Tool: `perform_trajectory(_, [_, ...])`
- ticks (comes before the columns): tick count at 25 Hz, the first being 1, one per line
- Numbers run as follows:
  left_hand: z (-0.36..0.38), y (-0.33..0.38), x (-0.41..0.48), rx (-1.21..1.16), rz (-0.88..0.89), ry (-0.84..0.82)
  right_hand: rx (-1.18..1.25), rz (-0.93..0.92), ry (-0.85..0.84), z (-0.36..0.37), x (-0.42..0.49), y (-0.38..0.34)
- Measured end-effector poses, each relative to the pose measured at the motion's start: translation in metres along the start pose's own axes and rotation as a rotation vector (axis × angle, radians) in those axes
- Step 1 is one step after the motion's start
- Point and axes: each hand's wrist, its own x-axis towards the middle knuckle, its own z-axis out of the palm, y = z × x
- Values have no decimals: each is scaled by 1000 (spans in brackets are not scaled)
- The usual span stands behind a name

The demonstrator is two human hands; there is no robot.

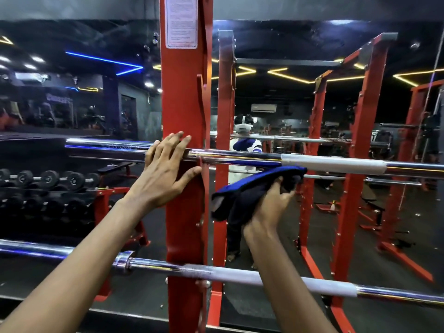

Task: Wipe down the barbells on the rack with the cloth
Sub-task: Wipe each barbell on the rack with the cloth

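Observation:
Two chrome barbells lie across a red rack upright (185,97). The upper barbell (331,163) runs at chest height; the lower barbell (264,277) runs near my forearms. My left hand (165,171) rests with straight fingers on the upper barbell where it meets the upright. My right hand (271,205) grips a dark blue cloth (245,191) just below the upper barbell, right of the upright. The cloth's top edge reaches up to the bar's underside; I cannot tell whether it touches.
A wall mirror (288,104) behind the rack reflects the red frame and a person wearing a headset. A rack of black dumbbells (48,188) stands at the left. More red rack frames (360,164) show at the right, partly as reflections.

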Motion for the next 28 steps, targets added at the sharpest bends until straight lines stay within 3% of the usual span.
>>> perform_trajectory(3, [-2,-7,-1,46,39,4,135,202,-177,28,-7,5])
perform_trajectory(5, [-3,-8,-1,47,68,1,110,198,-229,31,-18,7])
perform_trajectory(7, [-5,-9,-1,12,57,15,19,77,-160,24,-30,7])
perform_trajectory(10, [-12,-16,-3,-90,20,-5,-257,-295,-59,14,-38,-6])
perform_trajectory(13, [-15,-21,-4,-71,26,4,-541,-669,-218,17,-23,-27])
perform_trajectory(16, [-12,-23,-4,-54,8,25,-1076,-906,-429,30,-3,-31])
perform_trajectory(18, [-9,-23,-4,-50,7,43,-1284,-995,-554,38,-6,-22])
perform_trajectory(21, [-7,-24,-3,-73,5,67,-1361,-1062,-765,40,-2,-21])
perform_trajectory(23, [-5,-22,-3,-90,-7,92,-1391,-1061,-745,39,11,-32])
perform_trajectory(26, [-2,-17,-3,-95,-27,118,-1351,-1063,-584,43,13,-35])
perform_trajectory(28, [-1,-16,-3,-89,-30,133,-1345,-1058,-638,52,-4,-21])
